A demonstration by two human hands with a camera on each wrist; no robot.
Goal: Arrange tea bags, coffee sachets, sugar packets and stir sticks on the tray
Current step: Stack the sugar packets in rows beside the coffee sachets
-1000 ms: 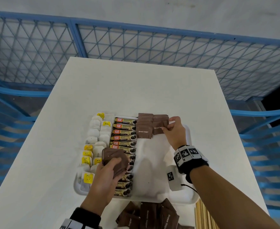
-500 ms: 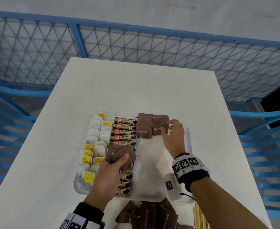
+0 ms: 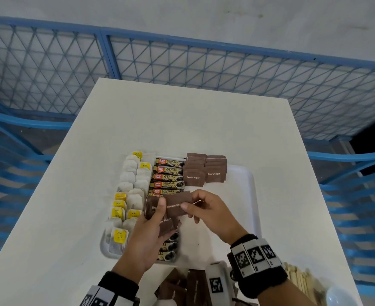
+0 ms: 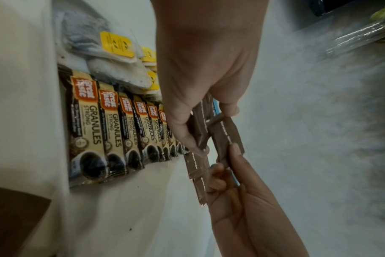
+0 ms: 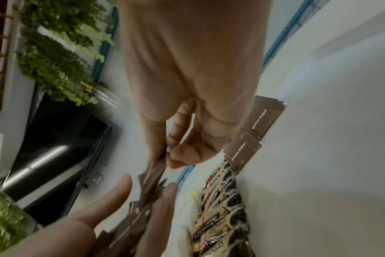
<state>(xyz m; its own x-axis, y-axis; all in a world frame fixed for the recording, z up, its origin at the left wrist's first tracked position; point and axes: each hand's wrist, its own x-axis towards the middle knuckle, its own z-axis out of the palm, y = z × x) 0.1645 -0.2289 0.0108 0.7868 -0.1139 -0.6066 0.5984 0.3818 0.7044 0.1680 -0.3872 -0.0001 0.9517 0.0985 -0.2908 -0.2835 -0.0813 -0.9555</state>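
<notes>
Both hands have come together over the middle of the tray (image 3: 254, 195): the right hand (image 3: 213, 214), a second ago up at the sugar rows, now pinches one brown packet (image 3: 177, 205) off the fan of sugar packets (image 3: 157, 214) that the left hand (image 3: 146, 241) grips above the coffee sachets (image 3: 167, 176). Thumb and forefinger of the right hand are clamped on the packet's edge; the left fingers (image 4: 180, 132) are curled round the rest.

Two short, overlapping rows of laid sugar packets (image 3: 204, 171) lie at the tray's far end, touching the coffee column; tea bags (image 3: 130, 186) fill the left strip. More packets and pale wooden stir sticks (image 3: 299, 277) wait on the tabletop (image 3: 182, 120) near the person.

To do this well, the packet likely wants peeling off singly, the left grip firm so the others do not slide, then laying flat, print up, overlapping the last one.

Packets are flat matte paper squares with crimped edges; the sachets are glossy foil strips; the tea bags are soft, crumpled pouches with yellow tags; the tray is smooth white plastic.
</notes>
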